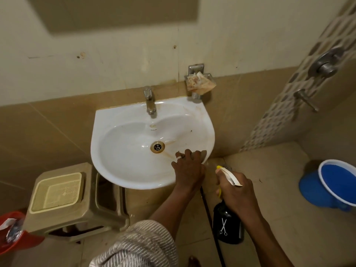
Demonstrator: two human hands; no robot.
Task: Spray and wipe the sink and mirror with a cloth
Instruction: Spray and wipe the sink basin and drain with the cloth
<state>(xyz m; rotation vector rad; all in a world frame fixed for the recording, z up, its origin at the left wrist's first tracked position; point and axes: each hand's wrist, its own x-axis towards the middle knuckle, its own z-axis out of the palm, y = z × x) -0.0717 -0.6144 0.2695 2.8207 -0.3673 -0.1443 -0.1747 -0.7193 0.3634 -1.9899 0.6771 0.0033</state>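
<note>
A white wall-hung sink (pixel 123 151) has brownish stains running from its drain (pixel 157 147) toward the right front rim. My left hand (pixel 187 168) lies flat on that rim and presses a small pale cloth (pixel 202 153), which shows just past the fingertips. To the right of the sink and below its rim, my right hand (pixel 236 191) grips a black spray bottle (pixel 227 226) by its white and yellow trigger head, with the nozzle pointing toward the sink. The lower part of the mirror (pixel 115 12) hangs on the wall above, blurred.
A steel tap (pixel 149 101) stands at the sink's back. A soap holder with a wrapper (pixel 200 83) sits on the wall right of it. A beige stool with a basket (pixel 57 191) is below left, a red bin (pixel 11 232) further left and a blue bucket (pixel 335 185) on the right. Shower valves (pixel 325 66) are mounted on the right wall.
</note>
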